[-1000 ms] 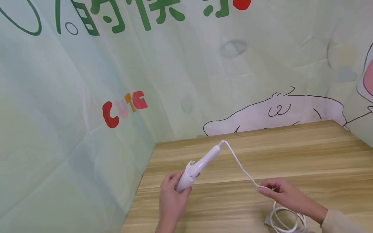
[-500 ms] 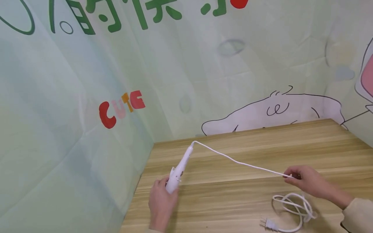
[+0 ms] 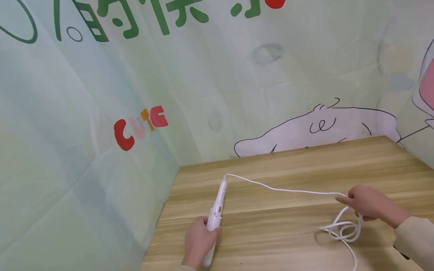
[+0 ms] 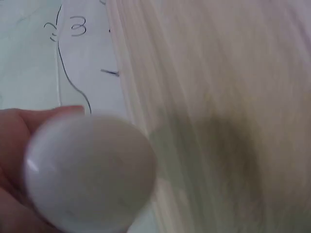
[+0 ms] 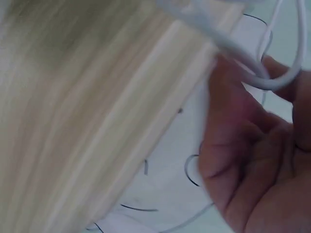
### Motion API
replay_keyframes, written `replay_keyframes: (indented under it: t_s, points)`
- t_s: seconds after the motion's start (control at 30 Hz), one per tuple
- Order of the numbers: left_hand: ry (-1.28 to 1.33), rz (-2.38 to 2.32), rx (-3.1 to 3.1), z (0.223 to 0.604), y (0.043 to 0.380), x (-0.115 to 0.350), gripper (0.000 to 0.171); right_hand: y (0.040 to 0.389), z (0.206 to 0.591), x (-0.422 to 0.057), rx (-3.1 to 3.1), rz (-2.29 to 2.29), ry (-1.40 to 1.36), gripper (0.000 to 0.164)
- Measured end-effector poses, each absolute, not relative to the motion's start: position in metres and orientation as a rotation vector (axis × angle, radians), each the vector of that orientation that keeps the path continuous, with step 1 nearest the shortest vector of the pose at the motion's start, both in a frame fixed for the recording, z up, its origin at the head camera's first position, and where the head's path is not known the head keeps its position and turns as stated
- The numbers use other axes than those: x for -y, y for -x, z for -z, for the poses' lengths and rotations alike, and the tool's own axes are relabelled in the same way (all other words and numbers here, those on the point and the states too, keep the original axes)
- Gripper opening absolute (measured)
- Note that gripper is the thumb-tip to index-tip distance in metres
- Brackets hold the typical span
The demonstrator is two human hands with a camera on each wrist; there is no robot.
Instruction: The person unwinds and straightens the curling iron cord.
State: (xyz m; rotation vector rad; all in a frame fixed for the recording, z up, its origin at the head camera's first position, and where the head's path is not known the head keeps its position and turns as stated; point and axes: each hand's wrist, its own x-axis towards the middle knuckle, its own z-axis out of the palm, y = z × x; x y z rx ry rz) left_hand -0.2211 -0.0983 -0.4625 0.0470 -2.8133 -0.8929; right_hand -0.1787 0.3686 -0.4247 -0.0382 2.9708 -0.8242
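Observation:
My left hand (image 3: 200,241) grips a white curling iron (image 3: 219,199) by its thicker barrel, with the cord end pointing away over the table. Up close in the left wrist view, the iron's rounded white tip (image 4: 92,170) hides much of the fingers. A white cord (image 3: 291,191) runs from the handle to my right hand (image 3: 371,203), which pinches it at the right. Below that hand hangs a loose tangle of cord loops (image 3: 349,230). Several strands (image 5: 284,81) cross the fingers in the right wrist view. The plug is out of sight.
A wood-grain table (image 3: 271,241) lies under both hands. Behind it and along its left side hangs a pale green printed cloth (image 3: 210,82) with cartoon drawings and lettering.
The left hand first shifted left, then lowered the curling iron, and its barrel now shows below the hand. My right hand moved right, stretching the cord. The plug appeared, then left view.

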Motion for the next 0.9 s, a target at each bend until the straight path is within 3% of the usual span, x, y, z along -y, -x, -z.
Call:
replay_keyframes:
  t_s: [0.3, 0.5, 0.7, 0.9]
  points:
    - [0.014, 1.061, 2.826, 0.472, 0.215, 0.083, 0.046, 0.199, 0.449, -0.352, -3.022, 1.151, 0.025, 0.034]
    - [-0.028, 0.968, 2.849, 0.475, 0.218, 0.081, 0.045, 0.193, 0.460, -0.323, -2.961, 1.196, 0.186, 0.052]
    - [-0.032, 0.928, 2.866, 0.477, 0.219, 0.079, 0.043, 0.185, 0.466, -0.306, -3.011, 1.208, 0.228, 0.035]
    - [-0.022, 0.891, 2.903, 0.479, 0.219, 0.077, 0.045, 0.193, 0.475, -0.328, -3.318, 1.036, 0.124, 0.038]
